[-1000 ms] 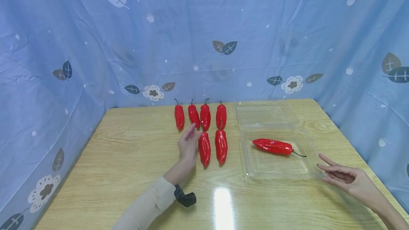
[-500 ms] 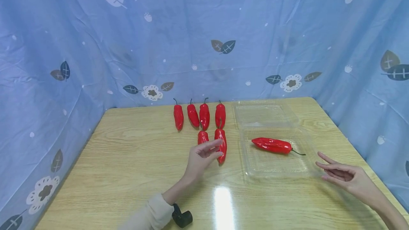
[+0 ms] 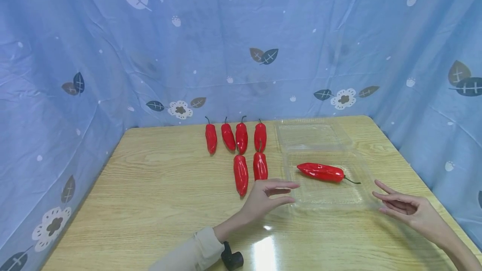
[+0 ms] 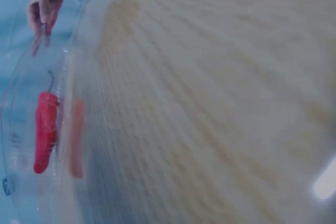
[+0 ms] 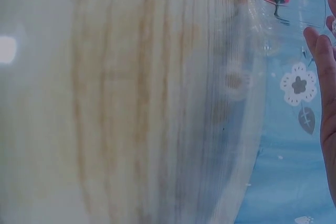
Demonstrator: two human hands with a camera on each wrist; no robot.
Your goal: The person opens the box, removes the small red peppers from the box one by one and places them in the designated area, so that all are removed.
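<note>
A clear plastic clamshell box (image 3: 324,198) lies unfolded on the table, its lid (image 3: 312,135) toward the curtain. One red chili pepper (image 3: 321,172) rests inside the near half, stem to the right; the left wrist view also shows this pepper (image 4: 46,132). My left hand (image 3: 265,199) has thumb and fingers spread apart, fingertips right at the box's front left corner, holding nothing. It overlaps the tip of a pepper (image 3: 260,166) on the table. My right hand (image 3: 412,212) hovers with loosely extended fingers at the box's right edge; the right wrist view catches its fingers (image 5: 326,72).
Left of the box, several red peppers lie in two rows, among them a far-left pepper (image 3: 211,139) and a front pepper (image 3: 241,175). A blue patterned curtain (image 3: 211,45) encloses the wooden table (image 3: 162,187) behind and on both sides.
My left hand has moved from beside the front peppers rightward and nearer to me, reaching the box's left corner. The right hand, box and peppers stay where they were.
</note>
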